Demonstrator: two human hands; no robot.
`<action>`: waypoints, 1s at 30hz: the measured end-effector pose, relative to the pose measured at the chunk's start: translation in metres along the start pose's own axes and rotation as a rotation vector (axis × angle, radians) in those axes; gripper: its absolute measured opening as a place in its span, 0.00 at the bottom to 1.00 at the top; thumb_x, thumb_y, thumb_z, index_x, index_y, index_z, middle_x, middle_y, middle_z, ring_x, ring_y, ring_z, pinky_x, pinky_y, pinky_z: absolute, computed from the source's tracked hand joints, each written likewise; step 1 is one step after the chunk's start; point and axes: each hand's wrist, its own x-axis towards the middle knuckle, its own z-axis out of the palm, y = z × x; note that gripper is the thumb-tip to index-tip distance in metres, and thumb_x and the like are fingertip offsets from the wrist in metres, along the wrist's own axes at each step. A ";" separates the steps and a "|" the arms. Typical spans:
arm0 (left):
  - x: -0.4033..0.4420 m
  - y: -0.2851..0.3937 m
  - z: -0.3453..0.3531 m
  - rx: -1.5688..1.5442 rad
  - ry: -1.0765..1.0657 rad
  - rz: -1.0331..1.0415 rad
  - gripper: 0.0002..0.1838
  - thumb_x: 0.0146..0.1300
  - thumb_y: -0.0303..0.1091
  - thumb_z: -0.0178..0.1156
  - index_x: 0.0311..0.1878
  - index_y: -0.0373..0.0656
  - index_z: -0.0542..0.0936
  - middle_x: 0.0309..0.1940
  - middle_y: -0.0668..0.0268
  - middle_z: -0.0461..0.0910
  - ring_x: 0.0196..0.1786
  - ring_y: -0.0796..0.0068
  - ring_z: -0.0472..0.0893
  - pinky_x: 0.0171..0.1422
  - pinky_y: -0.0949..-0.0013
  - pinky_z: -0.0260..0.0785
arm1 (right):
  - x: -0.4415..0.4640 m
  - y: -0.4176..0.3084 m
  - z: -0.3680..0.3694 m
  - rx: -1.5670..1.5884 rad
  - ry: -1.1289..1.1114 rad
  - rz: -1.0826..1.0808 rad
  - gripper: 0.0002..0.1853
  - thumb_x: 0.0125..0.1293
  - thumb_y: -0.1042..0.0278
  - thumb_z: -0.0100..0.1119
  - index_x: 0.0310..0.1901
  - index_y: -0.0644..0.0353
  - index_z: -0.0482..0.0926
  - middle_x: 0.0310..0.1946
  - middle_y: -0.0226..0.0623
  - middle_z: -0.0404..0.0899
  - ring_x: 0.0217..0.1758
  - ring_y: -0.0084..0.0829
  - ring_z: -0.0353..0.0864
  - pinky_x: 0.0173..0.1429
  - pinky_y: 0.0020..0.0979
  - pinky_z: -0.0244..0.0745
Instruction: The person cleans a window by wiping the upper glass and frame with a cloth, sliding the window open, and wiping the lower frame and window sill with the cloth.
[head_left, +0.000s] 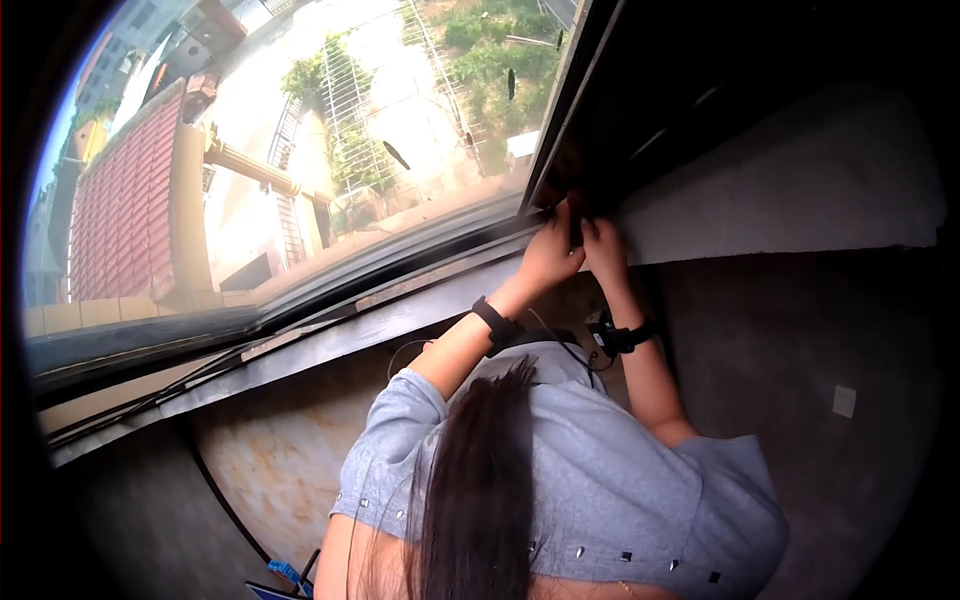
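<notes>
My left hand [552, 256] is raised to the lower corner of the window frame [525, 205], its fingers curled. Right beside it, my right hand [606, 250] is also closed, with thumb and fingers bent toward the left one. A small dark thing [576, 233] shows between the two hands, too dim to name. The fingertips fade into shadow by the frame's upright. A black band [492, 320] circles my left wrist. On my right wrist sits a black strap [636, 336] with a small device.
A pale window sill [330, 335] runs under the glass, with dark cables [215, 365] along it at the left. Further right, a grey ledge [780, 215] juts out above a dark wall with a white switch plate [844, 401]. A thin cable hangs near my right wrist.
</notes>
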 end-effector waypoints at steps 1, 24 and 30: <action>0.000 0.002 -0.003 -0.007 -0.084 -0.080 0.35 0.49 0.31 0.54 0.61 0.36 0.53 0.48 0.39 0.66 0.49 0.41 0.68 0.49 0.57 0.65 | 0.001 0.000 -0.002 -0.042 -0.022 -0.012 0.16 0.61 0.59 0.49 0.28 0.67 0.74 0.25 0.53 0.75 0.31 0.50 0.75 0.32 0.39 0.68; -0.079 0.017 -0.055 -0.064 -0.572 -0.128 0.19 0.52 0.41 0.59 0.40 0.37 0.69 0.30 0.55 0.71 0.35 0.59 0.72 0.40 0.64 0.65 | -0.078 -0.015 -0.037 0.265 -0.549 0.057 0.13 0.62 0.68 0.52 0.24 0.70 0.70 0.14 0.33 0.70 0.18 0.16 0.64 0.22 0.25 0.63; -0.019 0.017 -0.035 -0.066 -0.168 0.069 0.19 0.50 0.33 0.56 0.43 0.34 0.65 0.39 0.47 0.68 0.43 0.47 0.69 0.46 0.58 0.63 | -0.033 -0.025 -0.022 0.370 -0.149 -0.076 0.12 0.63 0.66 0.52 0.30 0.68 0.72 0.17 0.38 0.73 0.22 0.24 0.72 0.25 0.26 0.67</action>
